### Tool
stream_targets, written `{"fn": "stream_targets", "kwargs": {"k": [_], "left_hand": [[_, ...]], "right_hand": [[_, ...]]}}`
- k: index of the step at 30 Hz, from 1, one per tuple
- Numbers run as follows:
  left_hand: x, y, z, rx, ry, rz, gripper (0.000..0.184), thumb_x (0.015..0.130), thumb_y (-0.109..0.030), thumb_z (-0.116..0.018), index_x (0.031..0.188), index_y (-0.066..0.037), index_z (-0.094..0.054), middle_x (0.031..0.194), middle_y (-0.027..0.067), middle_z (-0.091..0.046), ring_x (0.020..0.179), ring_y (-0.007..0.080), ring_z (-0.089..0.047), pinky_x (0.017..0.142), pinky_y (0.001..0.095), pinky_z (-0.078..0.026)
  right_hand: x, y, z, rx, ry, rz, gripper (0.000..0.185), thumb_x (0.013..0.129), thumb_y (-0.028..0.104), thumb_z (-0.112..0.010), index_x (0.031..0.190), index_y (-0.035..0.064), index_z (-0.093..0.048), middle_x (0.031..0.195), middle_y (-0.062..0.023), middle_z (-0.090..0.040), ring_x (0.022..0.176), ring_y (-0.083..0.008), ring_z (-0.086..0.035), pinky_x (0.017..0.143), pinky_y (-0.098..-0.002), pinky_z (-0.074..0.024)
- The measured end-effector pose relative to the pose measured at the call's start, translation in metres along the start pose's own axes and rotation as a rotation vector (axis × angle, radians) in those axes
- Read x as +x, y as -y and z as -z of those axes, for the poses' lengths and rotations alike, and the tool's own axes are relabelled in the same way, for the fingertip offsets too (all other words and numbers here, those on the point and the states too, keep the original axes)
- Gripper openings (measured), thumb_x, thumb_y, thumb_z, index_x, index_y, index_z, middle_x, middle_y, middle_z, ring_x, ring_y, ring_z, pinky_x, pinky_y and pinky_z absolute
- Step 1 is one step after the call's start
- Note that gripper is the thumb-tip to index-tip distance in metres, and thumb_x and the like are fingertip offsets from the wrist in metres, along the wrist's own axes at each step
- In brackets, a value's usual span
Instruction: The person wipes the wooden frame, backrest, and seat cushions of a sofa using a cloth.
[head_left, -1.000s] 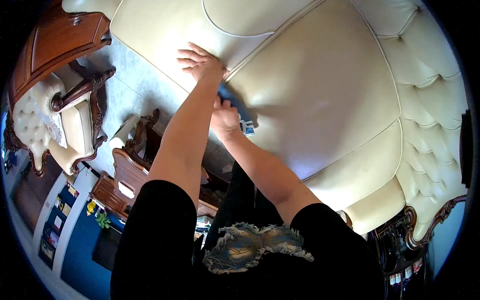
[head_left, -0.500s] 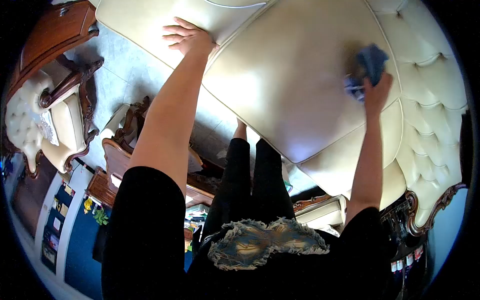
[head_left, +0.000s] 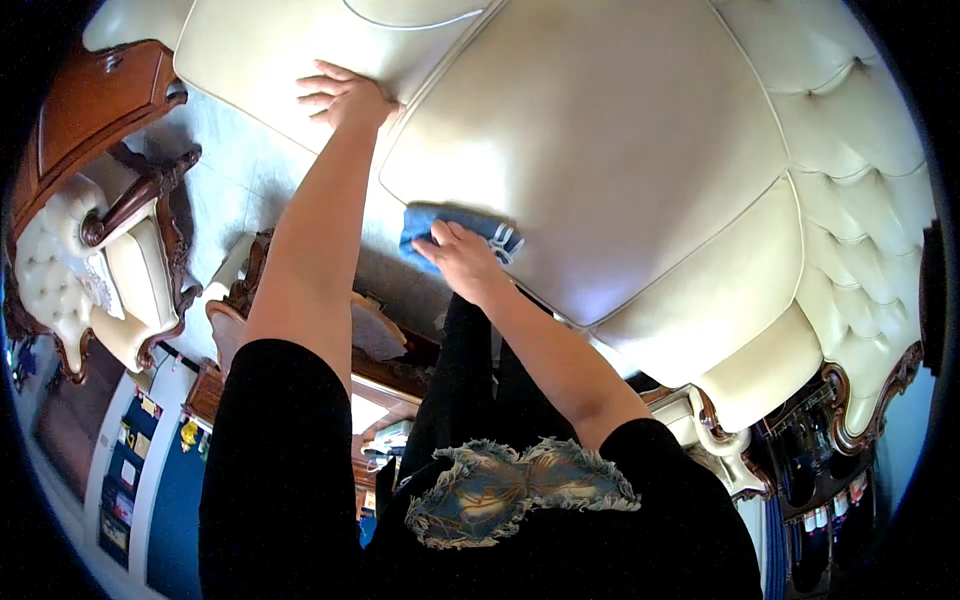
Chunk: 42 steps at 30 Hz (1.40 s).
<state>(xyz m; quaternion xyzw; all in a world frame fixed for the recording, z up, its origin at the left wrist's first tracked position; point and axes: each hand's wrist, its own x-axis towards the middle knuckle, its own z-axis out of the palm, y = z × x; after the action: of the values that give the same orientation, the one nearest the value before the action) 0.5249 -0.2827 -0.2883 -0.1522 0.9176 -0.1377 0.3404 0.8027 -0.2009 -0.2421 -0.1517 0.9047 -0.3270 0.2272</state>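
A blue cloth (head_left: 440,218) with white marks lies bunched under my right hand (head_left: 462,262), whose fingers grip it at the front edge of a cream leather sofa cushion (head_left: 620,150). My left hand (head_left: 345,98) rests with fingers spread on the neighbouring seat cushion (head_left: 250,60), close to the seam between the two. No object shows in my left hand.
The tufted sofa backrest (head_left: 850,170) runs along the right. A white cable (head_left: 415,25) lies on the far cushion. On the left stand a carved armchair (head_left: 110,260) and a wooden cabinet (head_left: 95,120) on grey floor tiles (head_left: 235,150).
My right hand has swept the blue cloth from near the backrest leftward and toward me, to the cushion's front edge. My left hand stays on its cushion; the view has shifted slightly.
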Motion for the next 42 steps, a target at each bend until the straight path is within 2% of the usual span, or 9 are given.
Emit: {"fn": "stream_targets", "kwargs": {"k": [4, 11, 15, 19, 23, 29, 34, 37, 42], "left_hand": [[0.005, -0.004, -0.005, 0.029, 0.014, 0.029, 0.156, 0.066, -0.06, -0.087, 0.147, 0.01, 0.027, 0.152, 0.0477, 0.011, 0.143, 0.064, -0.005, 0.114, 0.0647, -0.03], [0.003, -0.002, -0.006, -0.033, 0.021, -0.022, 0.155, 0.069, -0.057, -0.086, 0.144, 0.011, 0.03, 0.148, 0.0508, 0.015, 0.14, 0.0681, 0.001, 0.113, 0.0694, -0.027], [0.003, -0.003, -0.006, -0.042, 0.024, -0.018, 0.156, 0.068, -0.057, -0.086, 0.143, 0.012, 0.031, 0.147, 0.0518, 0.017, 0.139, 0.0694, 0.004, 0.111, 0.0717, -0.026], [0.005, 0.0, -0.012, -0.054, -0.008, -0.052, 0.156, 0.068, -0.059, -0.086, 0.141, 0.015, 0.03, 0.145, 0.054, 0.017, 0.137, 0.0721, 0.004, 0.109, 0.0751, -0.026], [0.005, 0.001, -0.013, -0.033, -0.013, -0.073, 0.157, 0.067, -0.06, -0.086, 0.141, 0.016, 0.03, 0.143, 0.0555, 0.017, 0.135, 0.0736, 0.005, 0.108, 0.0757, -0.026], [0.006, -0.002, -0.017, -0.104, -0.025, -0.05, 0.158, 0.065, -0.056, -0.089, 0.143, 0.013, 0.029, 0.145, 0.0528, 0.019, 0.137, 0.0719, 0.007, 0.107, 0.0774, -0.025], [0.008, -0.001, -0.021, -0.14, -0.043, -0.036, 0.159, 0.064, -0.053, -0.091, 0.143, 0.01, 0.032, 0.146, 0.051, 0.021, 0.138, 0.0703, 0.01, 0.108, 0.0779, -0.02], [0.009, 0.0, -0.019, -0.157, -0.015, -0.044, 0.159, 0.065, -0.052, -0.09, 0.143, 0.008, 0.034, 0.147, 0.05, 0.021, 0.139, 0.0693, 0.011, 0.109, 0.0786, -0.017], [0.005, -0.002, -0.014, -0.157, 0.008, -0.026, 0.156, 0.068, -0.051, -0.089, 0.144, 0.009, 0.033, 0.147, 0.0497, 0.022, 0.138, 0.0694, 0.012, 0.109, 0.0786, -0.016]], "right_hand": [[-0.045, -0.032, 0.08, 0.663, 0.063, -0.059, 0.062, 0.074, 0.004, -0.075, 0.133, 0.0218, -0.063, 0.111, -0.0125, -0.059, 0.106, -0.0265, -0.061, 0.094, -0.0383, -0.0514], [-0.151, -0.292, 0.268, -0.56, -0.738, -0.717, 0.069, 0.072, 0.01, -0.077, 0.138, 0.0068, -0.055, 0.111, -0.0164, -0.056, 0.104, -0.0365, -0.057, 0.088, -0.0455, -0.0503], [-0.184, -0.337, 0.216, -0.537, -0.702, -1.1, 0.064, 0.08, 0.026, -0.076, 0.138, 0.0082, -0.056, 0.124, -0.0189, -0.057, 0.104, -0.0377, -0.061, 0.092, -0.0471, -0.0514], [-0.118, -0.171, 0.056, -0.357, -0.45, -0.609, 0.07, 0.078, 0.028, -0.074, 0.143, 0.0153, -0.053, 0.143, -0.0176, -0.052, 0.129, -0.034, -0.05, 0.11, -0.0457, -0.0394], [-0.067, -0.005, -0.024, 0.228, -0.123, -0.232, 0.061, 0.079, 0.008, -0.073, 0.137, 0.0148, -0.055, 0.095, -0.0149, -0.055, 0.093, -0.0318, -0.06, 0.073, -0.0425, -0.0488], [-0.099, -0.031, 0.014, 0.458, 0.0, 0.069, 0.069, 0.073, 0.005, -0.075, 0.138, 0.0217, -0.057, 0.11, -0.0102, -0.057, 0.106, -0.0326, -0.057, 0.089, -0.0459, -0.0469], [-0.173, -0.234, 0.191, -0.292, -0.784, -0.405, 0.078, 0.07, 0.025, -0.077, 0.143, 0.0119, -0.053, 0.117, -0.0134, -0.06, 0.109, -0.0361, -0.054, 0.103, -0.0508, -0.0399], [-0.224, -0.304, 0.278, -0.491, -0.669, -0.75, 0.074, 0.073, 0.017, -0.075, 0.144, 0.0181, -0.053, 0.113, -0.0153, -0.057, 0.102, -0.0344, -0.057, 0.095, -0.047, -0.0475], [-0.326, -0.383, 0.138, -0.427, -0.666, -1.043, 0.073, 0.086, 0.03, -0.071, 0.151, 0.0109, -0.042, 0.129, -0.0288, -0.052, 0.118, -0.0454, -0.052, 0.104, -0.0507, -0.0417]]}}
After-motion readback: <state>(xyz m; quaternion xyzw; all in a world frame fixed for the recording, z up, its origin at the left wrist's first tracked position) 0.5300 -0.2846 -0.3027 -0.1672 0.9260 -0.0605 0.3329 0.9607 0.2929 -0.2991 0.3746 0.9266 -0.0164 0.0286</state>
